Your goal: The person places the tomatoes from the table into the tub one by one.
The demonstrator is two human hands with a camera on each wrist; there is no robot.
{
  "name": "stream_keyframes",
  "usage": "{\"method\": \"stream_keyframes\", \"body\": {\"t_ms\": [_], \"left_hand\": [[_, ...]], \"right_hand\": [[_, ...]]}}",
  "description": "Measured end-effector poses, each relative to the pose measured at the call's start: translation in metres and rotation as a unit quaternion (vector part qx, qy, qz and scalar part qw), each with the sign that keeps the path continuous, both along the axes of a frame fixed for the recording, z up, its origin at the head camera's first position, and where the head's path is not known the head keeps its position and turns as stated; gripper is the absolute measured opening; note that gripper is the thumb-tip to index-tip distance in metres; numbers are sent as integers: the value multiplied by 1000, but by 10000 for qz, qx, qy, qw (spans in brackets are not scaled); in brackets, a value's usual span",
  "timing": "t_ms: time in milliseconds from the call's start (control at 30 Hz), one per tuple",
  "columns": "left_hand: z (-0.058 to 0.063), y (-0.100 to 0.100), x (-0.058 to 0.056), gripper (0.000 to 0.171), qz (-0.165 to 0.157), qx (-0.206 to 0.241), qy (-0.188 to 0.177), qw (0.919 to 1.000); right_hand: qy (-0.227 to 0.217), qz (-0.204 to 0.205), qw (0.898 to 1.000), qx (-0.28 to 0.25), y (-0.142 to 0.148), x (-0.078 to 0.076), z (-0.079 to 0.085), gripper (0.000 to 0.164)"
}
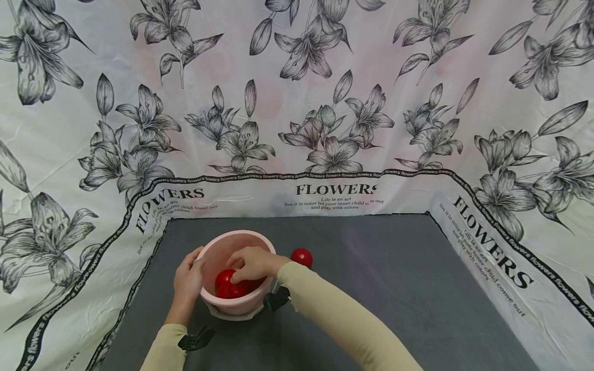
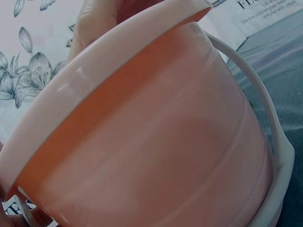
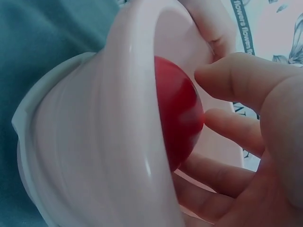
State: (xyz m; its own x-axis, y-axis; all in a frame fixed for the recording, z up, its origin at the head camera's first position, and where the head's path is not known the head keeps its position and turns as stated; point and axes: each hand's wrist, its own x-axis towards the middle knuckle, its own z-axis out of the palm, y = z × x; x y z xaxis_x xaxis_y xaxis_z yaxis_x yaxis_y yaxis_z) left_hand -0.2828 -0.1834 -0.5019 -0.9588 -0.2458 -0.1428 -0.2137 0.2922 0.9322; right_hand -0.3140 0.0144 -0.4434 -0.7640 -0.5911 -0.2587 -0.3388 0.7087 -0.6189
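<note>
A pink bucket [image 1: 238, 308] with a pale handle [image 2: 284, 151] is tilted so its mouth faces me. My left hand [image 1: 187, 281] grips its rim at the left, thumb over the edge. Inside lie shiny, round, red tomato-like things [image 1: 228, 285]. My right hand [image 1: 254, 264] reaches over the rim into the bucket. In the right wrist view its fingers spread loosely around one round red thing [image 3: 180, 113], fingertips right at its surface, with the thumb slightly apart; the lower fingers are partly hidden behind the rim.
Another round red thing [image 1: 301, 257] lies on the dark grey tabletop [image 1: 371, 278], just right of the bucket, beyond my right wrist. A white cloth printed with flowers and lettering [image 1: 336, 189] rises behind the table and along both sides.
</note>
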Motion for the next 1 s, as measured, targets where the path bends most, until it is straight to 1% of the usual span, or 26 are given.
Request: {"method": "stream_keyframes", "body": {"t_ms": [200,400,533,633,800,933,1000], "left_hand": [[1,1,1,50,12,53,3,10000],[0,1,1,50,-34,31,22,10000],[0,1,1,50,-22,5,32,10000],[0,1,1,50,6,-15,41,10000],[0,1,1,50,16,-44,47,10000],[1,1,0,49,15,-33,49,10000],[1,0,1,49,41,-18,53,10000]], "right_hand": [[4,-53,10000,-6,3,1,0,41],[-84,-207,9996,-180,5,1,2,38],[-111,-252,9990,-353,9,0,4,38],[-225,-482,9967,-617,14,-3,8,37],[-244,-1030,9888,-1055,35,-12,18,35],[-264,-1372,9827,-1218,67,-22,24,38],[-251,-1508,9811,-1183,86,-25,27,38]]}}
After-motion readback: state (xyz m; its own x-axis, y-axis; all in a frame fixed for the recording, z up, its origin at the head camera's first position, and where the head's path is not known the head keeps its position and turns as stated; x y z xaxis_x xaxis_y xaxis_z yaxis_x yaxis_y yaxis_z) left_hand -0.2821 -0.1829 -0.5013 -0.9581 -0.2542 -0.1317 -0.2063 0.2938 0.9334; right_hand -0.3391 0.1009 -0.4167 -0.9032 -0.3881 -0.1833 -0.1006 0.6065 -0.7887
